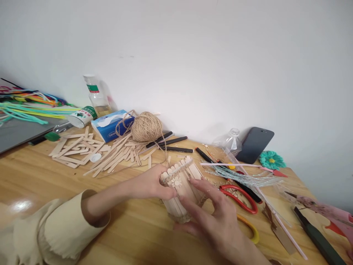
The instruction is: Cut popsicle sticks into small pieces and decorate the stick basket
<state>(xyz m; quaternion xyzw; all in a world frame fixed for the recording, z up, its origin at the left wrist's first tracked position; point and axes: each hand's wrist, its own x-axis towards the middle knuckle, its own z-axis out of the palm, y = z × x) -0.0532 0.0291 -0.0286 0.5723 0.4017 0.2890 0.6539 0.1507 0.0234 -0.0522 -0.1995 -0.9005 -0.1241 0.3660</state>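
Observation:
A small holder made of craft sticks (185, 191) is between my hands, tilted over the table. Twine runs round it near the rounded stick tips and again at its lower end, and a small wooden flower sits on its front. My left hand (154, 184) grips its upper left side, thumb across the front. My right hand (212, 209) holds it from the right, with fingertips on the front sticks and the thumb low near the bottom edge. The inside of the holder is hidden. A ball of twine (146, 127) lies behind, a strand trailing toward the holder.
Loose craft sticks (118, 156) lie left, beside a blue tissue pack (111, 124) and a glass jar (96, 95). Black markers (176, 149) lie behind. To the right are red-handled scissors (239, 197), a phone (255, 144), a teal flower (272, 160) and a pink glue gun (325, 211).

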